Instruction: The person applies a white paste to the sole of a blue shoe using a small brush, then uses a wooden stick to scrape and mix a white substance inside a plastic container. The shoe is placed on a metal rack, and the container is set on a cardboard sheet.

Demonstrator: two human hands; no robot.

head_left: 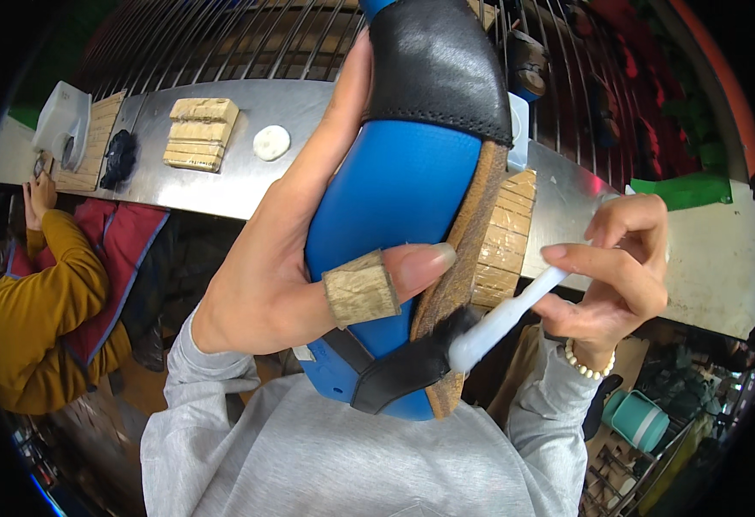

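Note:
My left hand (pixel 282 267) is wrapped around a blue shoe last (pixel 386 189), its taped thumb lying across the side. A black leather piece (pixel 433 69) with a stitched edge covers the upper end of the last. Along the last's right side runs a brown insole (pixel 472 215). Near the lower end, a black strap (pixel 399 379) crosses the last. Between the fingers and thumb of my right hand (pixel 614 276) is a white-handled brush (pixel 511 319). Its dark bristles reach the insole edge beside the strap; exact contact is hard to make out.
On the metal bench (pixel 158 185) lie a tape-wrapped block (pixel 201 133) and a round white disc (pixel 271 143). Another wrapped pad (pixel 506 228) is behind the last. Metal rods (pixel 222 52) line the far side. A co-worker's mustard sleeve (pixel 67 267) shows at left, a teal container (pixel 640 420) lower right.

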